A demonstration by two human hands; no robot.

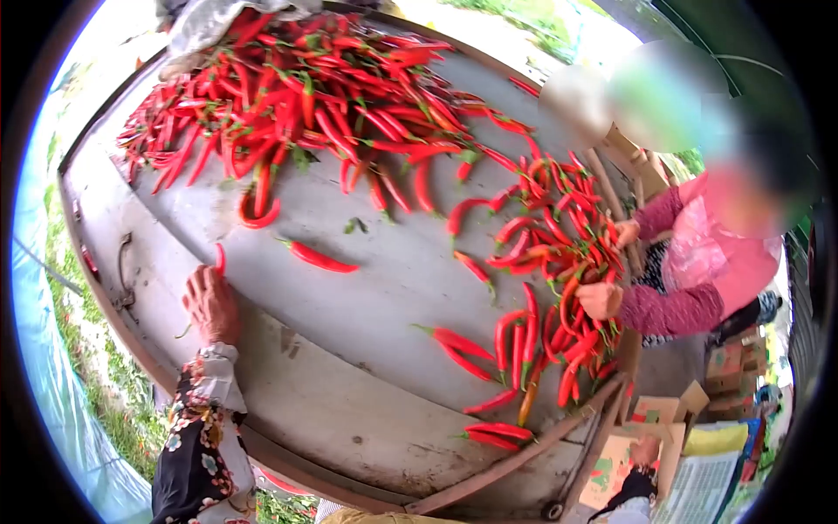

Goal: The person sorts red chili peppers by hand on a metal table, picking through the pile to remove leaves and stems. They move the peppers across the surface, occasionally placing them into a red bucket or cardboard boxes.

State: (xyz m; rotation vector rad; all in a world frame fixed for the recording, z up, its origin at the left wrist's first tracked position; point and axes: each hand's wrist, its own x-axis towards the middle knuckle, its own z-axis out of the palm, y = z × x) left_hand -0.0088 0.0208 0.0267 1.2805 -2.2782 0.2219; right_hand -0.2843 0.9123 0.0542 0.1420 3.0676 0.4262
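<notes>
Past two sleeves [185, 441], half-spread left fingers [199, 293] touch one pepper [220, 257], right fingers' [644, 444] hold unclear.

Long red peppers [323, 96] cover the far left of the flat grey table [384, 284]; a smaller pile [559, 236] lies along its right edge. Brown cardboard boxes [724, 368] stand to the table's right.

Is lit by strong daylight, very bright toward eleven o'clock. Has blue sheeting [44, 367] at nine o'clock, bordered by grass [118, 419] at eight, greenery [519, 10] at one, and dark green cover [698, 26] near two o'clock.
</notes>
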